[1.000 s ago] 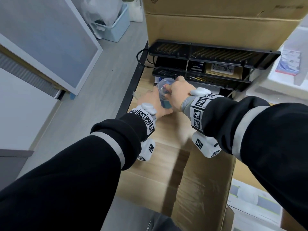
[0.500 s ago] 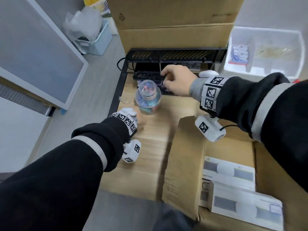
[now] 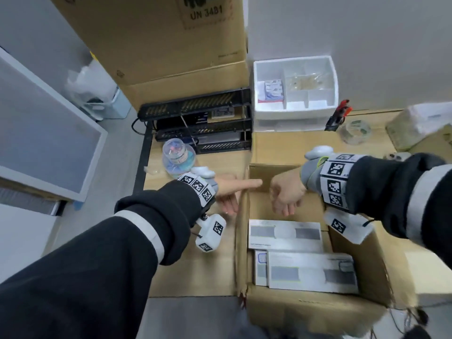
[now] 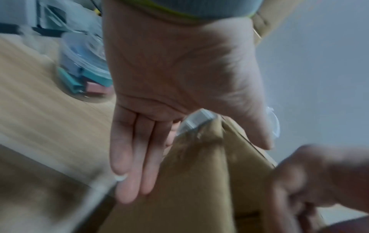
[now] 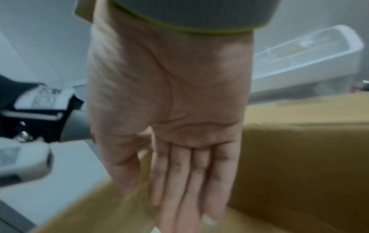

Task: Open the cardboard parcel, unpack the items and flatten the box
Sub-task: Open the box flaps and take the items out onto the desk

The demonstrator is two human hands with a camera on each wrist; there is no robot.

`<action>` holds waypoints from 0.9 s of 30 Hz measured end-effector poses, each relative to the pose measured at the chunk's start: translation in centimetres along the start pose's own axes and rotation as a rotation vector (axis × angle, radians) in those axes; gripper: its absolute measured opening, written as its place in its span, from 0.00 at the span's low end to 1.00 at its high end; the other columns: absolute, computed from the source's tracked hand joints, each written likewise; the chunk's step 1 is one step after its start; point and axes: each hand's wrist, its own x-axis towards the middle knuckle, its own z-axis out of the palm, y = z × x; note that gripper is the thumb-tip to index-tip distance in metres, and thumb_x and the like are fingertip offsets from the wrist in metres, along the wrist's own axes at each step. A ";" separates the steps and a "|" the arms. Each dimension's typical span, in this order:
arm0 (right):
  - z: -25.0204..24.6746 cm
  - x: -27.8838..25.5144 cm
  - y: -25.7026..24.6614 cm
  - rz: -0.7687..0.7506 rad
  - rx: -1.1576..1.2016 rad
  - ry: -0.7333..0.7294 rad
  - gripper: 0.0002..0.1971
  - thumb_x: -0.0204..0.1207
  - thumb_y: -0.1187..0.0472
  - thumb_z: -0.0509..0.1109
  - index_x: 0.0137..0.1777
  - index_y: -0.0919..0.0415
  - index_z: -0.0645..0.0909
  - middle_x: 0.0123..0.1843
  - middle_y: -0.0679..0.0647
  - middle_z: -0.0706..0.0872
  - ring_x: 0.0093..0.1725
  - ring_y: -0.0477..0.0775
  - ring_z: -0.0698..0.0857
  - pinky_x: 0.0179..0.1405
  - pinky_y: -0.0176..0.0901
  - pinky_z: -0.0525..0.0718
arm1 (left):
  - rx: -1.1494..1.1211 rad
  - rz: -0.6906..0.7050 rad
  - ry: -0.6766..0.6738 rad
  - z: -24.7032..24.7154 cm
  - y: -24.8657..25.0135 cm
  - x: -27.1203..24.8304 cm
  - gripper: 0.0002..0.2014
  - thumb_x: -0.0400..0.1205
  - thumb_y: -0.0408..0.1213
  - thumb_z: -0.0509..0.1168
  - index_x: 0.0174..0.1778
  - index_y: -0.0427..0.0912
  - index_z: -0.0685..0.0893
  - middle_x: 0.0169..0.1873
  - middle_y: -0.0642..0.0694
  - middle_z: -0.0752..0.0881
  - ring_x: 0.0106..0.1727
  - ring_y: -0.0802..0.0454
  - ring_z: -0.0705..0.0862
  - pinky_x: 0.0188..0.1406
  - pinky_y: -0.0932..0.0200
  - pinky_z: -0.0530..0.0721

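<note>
Cardboard parcel (image 3: 305,311): brown, open at the top, standing on the wooden table (image 3: 190,272) in front of you; its near wall runs out of the head view at the bottom edge.
Hidden: your left wrist view is blurred, so you cannot tell whether your fingers touch the parcel's left flap (image 3: 241,231); what lies under the white boxes does not show.
White boxes (image 3: 285,234): three show inside the parcel, one flat across the back, two in front, the small one on the left half covered by its neighbour.
Your left hand (image 3: 228,192): fingers straight and released, holding nothing, thumb reaching over the parcel's back left corner, the other fingers outside the flap.
Your right hand (image 3: 285,194): over the empty back part of the parcel, above the boxes; fingers straight and together in the wrist view, holding nothing.
Clear jar (image 3: 177,155): one, with coloured pieces inside, standing on the table well left of the parcel, just in front of the black rack (image 3: 195,113).
Edges: the left flap stands upright between your two hands; the right flap (image 3: 362,260) slopes outward.
Room: bare table lies left of the flap; the parcel's back part is open under your right hand.
</note>
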 end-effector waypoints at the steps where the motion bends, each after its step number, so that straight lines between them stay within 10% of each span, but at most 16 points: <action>1: 0.7 0.5 1.0 0.037 -0.024 0.055 0.11 0.79 0.61 0.71 0.56 0.65 0.87 0.48 0.58 0.93 0.41 0.55 0.91 0.47 0.48 0.91 | 0.037 -0.050 -0.015 0.4 0.2 0.5 0.42 0.74 0.77 0.62 0.61 0.38 0.83 0.40 0.31 0.93 0.34 0.40 0.93 0.44 0.48 0.93; 5: 3.3 0.6 5.4 0.157 -0.091 0.098 0.12 0.79 0.58 0.67 0.55 0.64 0.87 0.47 0.58 0.91 0.32 0.54 0.85 0.28 0.40 0.85 | 0.068 -0.154 0.022 2.8 2.1 1.6 0.39 0.87 0.62 0.56 0.61 0.21 0.82 0.38 0.27 0.91 0.30 0.40 0.91 0.24 0.58 0.89; 8: 4.4 0.8 8.1 0.157 -0.048 0.209 0.10 0.78 0.57 0.65 0.49 0.60 0.85 0.50 0.56 0.89 0.41 0.58 0.86 0.43 0.46 0.86 | 0.025 -0.149 0.048 3.7 3.5 1.5 0.34 0.89 0.51 0.52 0.62 0.16 0.80 0.42 0.22 0.89 0.30 0.37 0.90 0.22 0.57 0.88; 13: 6.1 1.0 11.5 0.226 -0.012 0.146 0.26 0.75 0.53 0.70 0.73 0.60 0.76 0.68 0.55 0.83 0.64 0.59 0.83 0.66 0.52 0.82 | -0.025 -0.165 0.040 6.0 5.9 1.6 0.32 0.87 0.46 0.51 0.60 0.15 0.83 0.49 0.19 0.89 0.32 0.35 0.90 0.25 0.55 0.91; 18: 7.7 1.4 14.2 0.249 -0.011 0.087 0.43 0.59 0.44 0.79 0.75 0.55 0.74 0.69 0.53 0.82 0.65 0.59 0.82 0.67 0.55 0.81 | -0.117 -0.185 0.021 7.7 7.5 2.5 0.31 0.84 0.45 0.53 0.59 0.15 0.83 0.45 0.20 0.89 0.42 0.29 0.92 0.28 0.52 0.91; 27: 8.7 1.0 15.4 0.193 -0.038 -0.010 0.33 0.60 0.50 0.82 0.66 0.54 0.78 0.62 0.52 0.86 0.59 0.58 0.85 0.58 0.50 0.83 | -0.198 -0.198 -0.010 9.3 9.4 3.2 0.30 0.83 0.42 0.52 0.60 0.13 0.80 0.44 0.18 0.89 0.39 0.28 0.91 0.31 0.50 0.92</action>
